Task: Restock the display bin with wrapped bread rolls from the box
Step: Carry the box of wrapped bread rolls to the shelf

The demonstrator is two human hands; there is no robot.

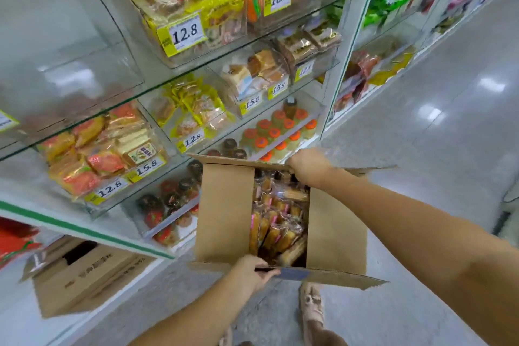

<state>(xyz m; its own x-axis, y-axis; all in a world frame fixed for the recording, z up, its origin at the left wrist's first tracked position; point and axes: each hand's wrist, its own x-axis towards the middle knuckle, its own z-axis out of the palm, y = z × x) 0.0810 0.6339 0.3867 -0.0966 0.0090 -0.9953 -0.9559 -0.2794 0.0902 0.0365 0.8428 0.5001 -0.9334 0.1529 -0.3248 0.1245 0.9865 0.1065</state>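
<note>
1. Nearest, at 6 o'clock, a foot in a beige sandal (311, 307) stands on the pale grey speckled floor (421, 314), directly below the box.
2. The left hand (254, 271) is clenched on the near flap of the open brown cardboard box (224, 211), fingers curled over the flap's edge.
3. The box is held up off the floor between both bare forearms, its two side flaps folded partly inward and leaving a gap down the middle.
4. In that gap lie the clear-wrapped golden-brown bread rolls (276, 230), packed close together, some with pink marks on the wrapping.
5. The right hand (309, 167) grips the box's far flap at 12 o'clock from the rolls, closed over its edge.
6. At 8 o'clock, a second brown cardboard box (81, 275) with printed lettering sits low under the white, green-edged shelf (84, 229).
7. Beyond the held box, at 10 o'clock, clear plastic display bins (92, 154) on glass shelves hold orange and yellow wrapped cakes, with yellow price tags (146, 168) reading 12.8 and 15.8.
8. At 12 o'clock, small jars with orange lids (276, 132) fill a lower shelf.
9. Farthest, at 11 o'clock, a large clear curved bin (64, 45) on the upper shelf shows nothing inside.
</note>
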